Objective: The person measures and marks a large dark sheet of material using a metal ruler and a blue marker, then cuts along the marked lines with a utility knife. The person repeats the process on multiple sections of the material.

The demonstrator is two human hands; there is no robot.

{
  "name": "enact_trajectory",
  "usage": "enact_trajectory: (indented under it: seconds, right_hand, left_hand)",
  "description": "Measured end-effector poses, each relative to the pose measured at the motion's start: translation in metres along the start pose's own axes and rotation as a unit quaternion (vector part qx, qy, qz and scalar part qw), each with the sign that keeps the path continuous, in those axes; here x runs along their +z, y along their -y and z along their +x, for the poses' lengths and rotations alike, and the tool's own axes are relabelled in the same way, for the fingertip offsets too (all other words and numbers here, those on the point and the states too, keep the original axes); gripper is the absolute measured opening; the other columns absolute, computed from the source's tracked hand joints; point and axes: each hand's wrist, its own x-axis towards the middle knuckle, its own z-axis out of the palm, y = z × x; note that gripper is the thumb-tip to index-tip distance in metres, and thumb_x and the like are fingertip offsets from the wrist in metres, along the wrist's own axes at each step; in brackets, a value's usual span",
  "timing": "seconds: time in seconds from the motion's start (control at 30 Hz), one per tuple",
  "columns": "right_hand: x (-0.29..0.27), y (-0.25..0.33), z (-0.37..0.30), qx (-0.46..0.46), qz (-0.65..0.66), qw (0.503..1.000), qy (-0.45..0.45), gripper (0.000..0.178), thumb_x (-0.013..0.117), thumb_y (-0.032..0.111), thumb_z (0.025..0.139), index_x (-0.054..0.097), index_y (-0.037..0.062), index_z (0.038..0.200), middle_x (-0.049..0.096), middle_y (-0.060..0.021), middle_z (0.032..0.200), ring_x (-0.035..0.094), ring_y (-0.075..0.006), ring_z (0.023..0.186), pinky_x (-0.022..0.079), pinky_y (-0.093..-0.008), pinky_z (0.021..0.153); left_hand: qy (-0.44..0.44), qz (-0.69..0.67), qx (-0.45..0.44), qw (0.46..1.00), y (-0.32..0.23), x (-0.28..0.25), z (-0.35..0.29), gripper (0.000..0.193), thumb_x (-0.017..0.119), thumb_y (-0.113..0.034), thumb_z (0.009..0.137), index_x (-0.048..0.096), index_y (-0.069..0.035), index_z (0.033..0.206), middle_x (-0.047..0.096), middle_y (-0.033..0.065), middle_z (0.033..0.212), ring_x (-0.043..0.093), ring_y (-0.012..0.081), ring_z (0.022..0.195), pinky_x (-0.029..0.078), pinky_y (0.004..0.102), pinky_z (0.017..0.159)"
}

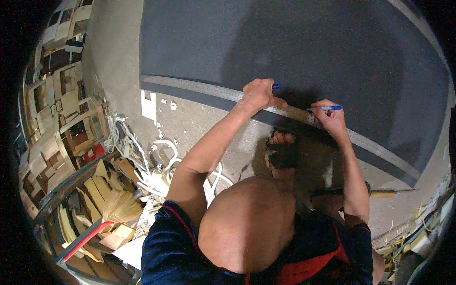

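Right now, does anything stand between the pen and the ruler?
Nothing visible does: the right hand holds the pen, its tip close to the ruler. The left hand rests across the ruler, left of the pen.

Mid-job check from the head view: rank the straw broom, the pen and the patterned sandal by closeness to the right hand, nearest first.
1. Pen: held in the right hand, over the dark sheet.
2. Sandal: on the person's foot, below and left of that hand.
3. Broom: far off at lower left, beyond the left forearm.
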Motion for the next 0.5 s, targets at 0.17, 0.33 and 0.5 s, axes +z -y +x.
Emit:
enact_trajectory:
  seconds: [0.17, 0.33, 0.5]
  right_hand:
    - [-0.001, 0.004, -0.001, 0.043, 0.043, 0.998, 0.013, 0.013, 0.069, 0.013, 0.091, 0.073, 0.0036, 0.100, 0.066, -0.0003, 0.080, 0.059, -0.0065, 0.068, 0.047, -0.0250, 0.062]
    - [0.001, 0.000, 0.001, 0.027, 0.047, 0.999, 0.001, 0.011, 0.070, 0.012, 0.091, 0.072, 0.0037, 0.099, 0.066, 0.0005, 0.077, 0.058, -0.0067, 0.064, 0.046, -0.0247, 0.059]
    - [0.002, -0.003, 0.001, 0.010, 0.044, 0.999, -0.011, 0.011, 0.070, 0.012, 0.091, 0.072, 0.0034, 0.098, 0.066, 0.0010, 0.075, 0.058, -0.0066, 0.062, 0.046, -0.0243, 0.057]
  left_hand:
    - [0.057, 0.000, -0.038, 0.998, -0.010, -0.008, -0.001, 0.074, 0.088, -0.060, 0.064, 0.069, -0.003, 0.109, 0.070, 0.0186, 0.112, 0.065, 0.0350, 0.113, 0.051, 0.0462, 0.094]
    - [0.071, -0.012, -0.034, 0.997, -0.010, -0.011, -0.001, 0.071, 0.088, -0.059, 0.064, 0.069, -0.004, 0.106, 0.071, 0.0179, 0.108, 0.065, 0.0358, 0.111, 0.052, 0.0466, 0.092]
    - [0.058, -0.014, -0.020, 0.998, -0.008, -0.009, 0.000, 0.068, 0.089, -0.057, 0.063, 0.070, -0.003, 0.100, 0.071, 0.0180, 0.102, 0.066, 0.0367, 0.105, 0.052, 0.0471, 0.089]
